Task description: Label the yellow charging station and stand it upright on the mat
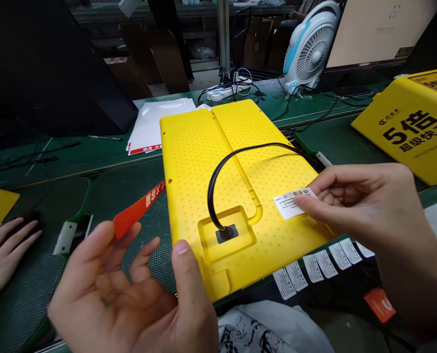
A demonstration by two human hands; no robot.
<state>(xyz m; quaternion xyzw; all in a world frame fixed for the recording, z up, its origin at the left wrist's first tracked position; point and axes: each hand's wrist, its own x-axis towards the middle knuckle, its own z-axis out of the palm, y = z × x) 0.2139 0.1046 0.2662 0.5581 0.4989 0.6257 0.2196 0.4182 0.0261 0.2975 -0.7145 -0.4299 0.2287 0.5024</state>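
Note:
A yellow perforated plastic panel [204,166] lies tilted across the green bench, with a black cable [208,191] looping up from a dark square grommet [226,234] in its recess. My right hand [365,211] pinches a small white label [294,203] on the panel. My left hand [119,289] has spread fingers, and its thumb touches the panel's near edge. A red printed strip [139,208] ends at its fingertips, but I cannot tell whether it is held. A row of white labels [327,262] lies along the panel's near side.
Another person's hand [5,250] rests on a dark mat at the far left. A yellow box printed with Chinese text [409,127] stands at the right. Behind the panel are white sheets [159,122], a power strip [222,93] with cables, and a fan [310,54].

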